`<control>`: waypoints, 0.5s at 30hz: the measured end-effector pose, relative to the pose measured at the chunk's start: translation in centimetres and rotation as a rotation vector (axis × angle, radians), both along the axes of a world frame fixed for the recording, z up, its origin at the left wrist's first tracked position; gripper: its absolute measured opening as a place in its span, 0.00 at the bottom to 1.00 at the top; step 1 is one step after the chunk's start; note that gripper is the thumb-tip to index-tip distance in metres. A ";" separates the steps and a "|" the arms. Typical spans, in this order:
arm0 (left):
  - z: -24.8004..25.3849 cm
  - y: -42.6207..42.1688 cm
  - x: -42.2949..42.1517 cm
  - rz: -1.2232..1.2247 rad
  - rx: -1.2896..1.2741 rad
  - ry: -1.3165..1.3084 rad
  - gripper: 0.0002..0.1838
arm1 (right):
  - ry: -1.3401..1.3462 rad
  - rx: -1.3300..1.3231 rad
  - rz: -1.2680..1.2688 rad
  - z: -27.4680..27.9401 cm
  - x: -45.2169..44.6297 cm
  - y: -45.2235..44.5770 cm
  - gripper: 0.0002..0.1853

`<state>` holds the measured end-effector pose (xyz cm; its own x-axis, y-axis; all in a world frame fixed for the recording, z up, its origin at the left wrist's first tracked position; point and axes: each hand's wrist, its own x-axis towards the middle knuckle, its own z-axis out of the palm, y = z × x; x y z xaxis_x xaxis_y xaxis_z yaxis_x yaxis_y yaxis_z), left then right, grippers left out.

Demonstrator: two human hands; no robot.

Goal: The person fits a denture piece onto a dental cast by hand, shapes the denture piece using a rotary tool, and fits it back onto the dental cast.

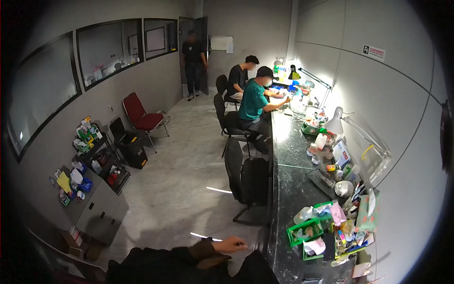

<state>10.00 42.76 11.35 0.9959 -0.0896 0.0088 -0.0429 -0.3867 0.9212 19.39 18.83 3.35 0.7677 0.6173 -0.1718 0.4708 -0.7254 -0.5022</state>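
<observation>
My left hand [231,244] reaches out from a dark sleeve at the bottom middle, in front of my body and left of the long black workbench [295,189]. Its fingers are bent and drawn together; whatever may be between them is too small to name. Lower down, my right hand [213,262] shows only as a strip of skin against dark clothing, with its fingers hidden. Neither hand touches the bench. Nearest on the bench are a green tray [289,235] and a clear bottle [302,215].
An empty black chair [255,182] stands along the bench. Beyond it, a person in green [253,102] and one in black [235,75] sit working under lamps. Another person [193,57] stands by the door. A grey cabinet [101,208] and red chair [142,116] line the left wall.
</observation>
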 end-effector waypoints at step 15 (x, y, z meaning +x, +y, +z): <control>7.4 35.2 4.6 0.196 0.300 0.436 0.25 | 0.726 0.966 -0.433 8.0 18.8 34.1 0.17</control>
<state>14.58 77.91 18.74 0.8999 0.1620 -0.4050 0.4162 -0.5966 0.6862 38.16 52.93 11.39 0.8551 0.4500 -0.2575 -0.3124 0.0510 -0.9486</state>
